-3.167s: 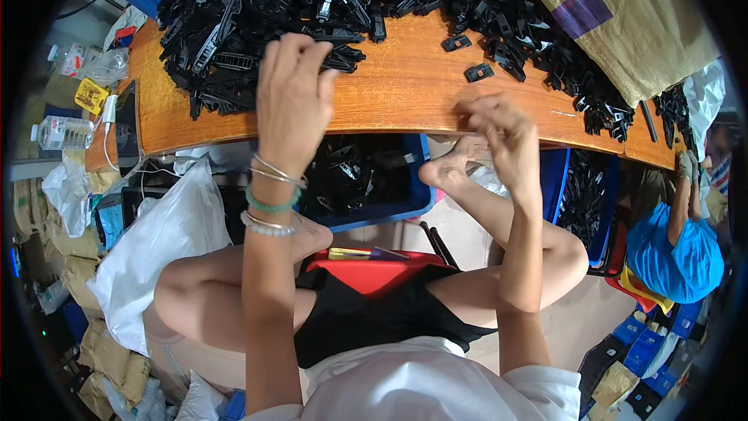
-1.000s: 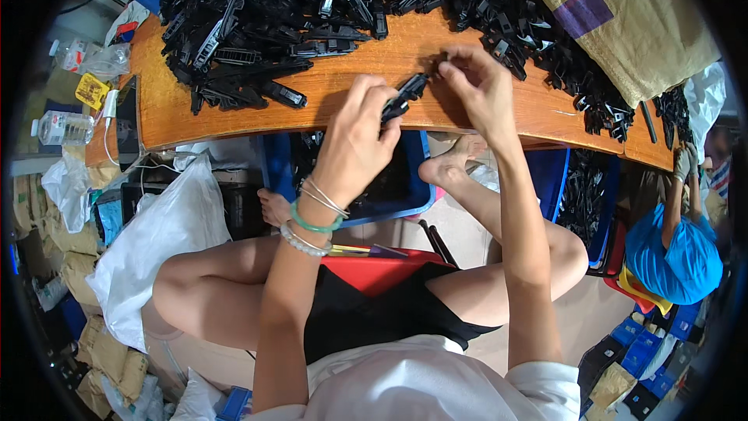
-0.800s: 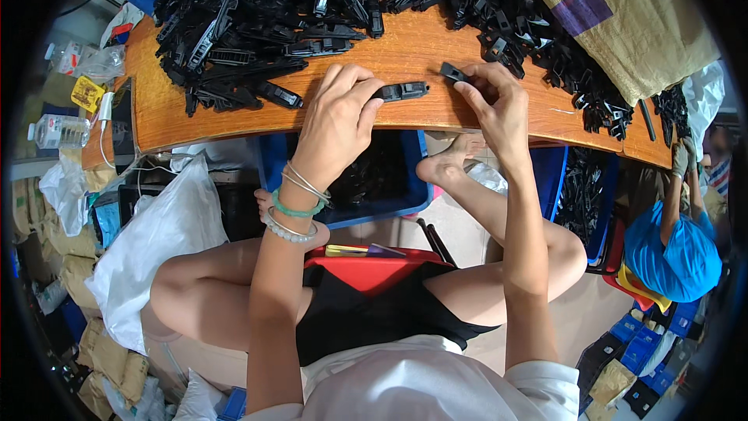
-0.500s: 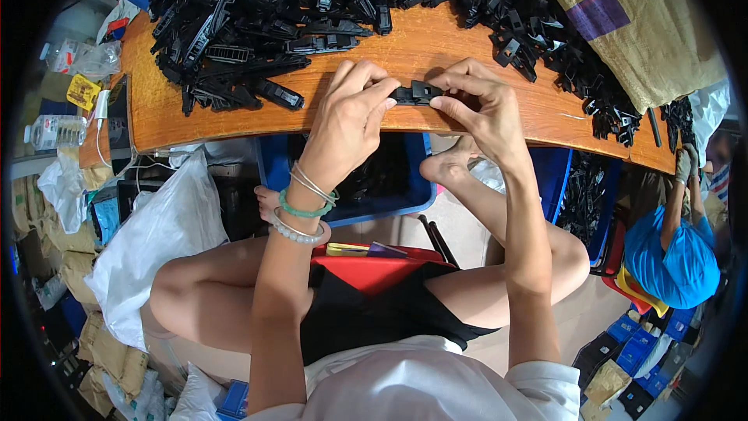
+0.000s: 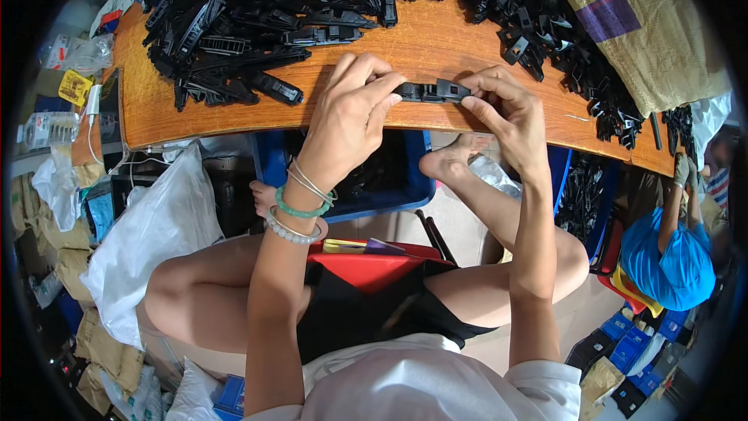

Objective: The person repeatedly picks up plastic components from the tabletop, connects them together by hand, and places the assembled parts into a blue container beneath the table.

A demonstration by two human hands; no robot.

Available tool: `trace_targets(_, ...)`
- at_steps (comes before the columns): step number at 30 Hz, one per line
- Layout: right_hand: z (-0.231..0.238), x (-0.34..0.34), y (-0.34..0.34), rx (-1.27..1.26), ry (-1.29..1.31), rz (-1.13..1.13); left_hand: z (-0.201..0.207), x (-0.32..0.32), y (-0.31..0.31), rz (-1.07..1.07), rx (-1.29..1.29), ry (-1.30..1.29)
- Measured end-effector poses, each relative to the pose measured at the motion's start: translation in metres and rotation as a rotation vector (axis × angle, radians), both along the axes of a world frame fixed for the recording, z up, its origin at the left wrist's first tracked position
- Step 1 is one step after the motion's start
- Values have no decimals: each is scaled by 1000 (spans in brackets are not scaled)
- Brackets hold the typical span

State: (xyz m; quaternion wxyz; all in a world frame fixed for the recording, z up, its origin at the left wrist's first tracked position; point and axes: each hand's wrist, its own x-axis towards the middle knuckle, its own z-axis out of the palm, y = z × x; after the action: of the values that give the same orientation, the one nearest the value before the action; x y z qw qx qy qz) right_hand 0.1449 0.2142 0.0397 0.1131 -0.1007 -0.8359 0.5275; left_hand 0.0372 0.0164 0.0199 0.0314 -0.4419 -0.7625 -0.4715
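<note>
Just above the front edge of the wooden table, both my hands pinch a slim black plastic part (image 5: 425, 93), held level between them. My left hand (image 5: 347, 105), with bangles on its wrist, has the left end between thumb and fingertips. At the right end is a wider, flat black plastic piece (image 5: 452, 89) with a small opening, gripped by the thumb and fingers of my right hand (image 5: 510, 114). My fingertips cover both ends. Behind my left hand, a similar black part (image 5: 278, 88) lies at the edge of a heap of long black parts (image 5: 241, 23).
Smaller black clips (image 5: 538, 35) are piled at the back right, beside a woven sack (image 5: 647, 54). Under the wooden table (image 5: 436, 35) stand a blue bin (image 5: 397, 206) and another with black parts (image 5: 580, 195). A person in blue (image 5: 668, 253) sits far right.
My right hand has shifted right with the flat piece, and more of the black part shows between my hands. My left hand stays nearly in place.
</note>
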Motion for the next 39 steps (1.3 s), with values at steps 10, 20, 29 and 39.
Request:
trace_targets(10, 1, -7, -18, 126, 67, 31, 2, 0, 3, -46, -37, 35)
trace_targets(20, 6, -1, 0, 374, 187, -268, 28, -46, -18, 437, -332, 516)
trace_targets(29, -8, -35, 29, 1010, 101, -599, 22, -32, 18, 129, -339, 462)
trace_targets(39, 1, -23, 40, 885, 94, -233, 28, -33, 17, -9, -311, 80)
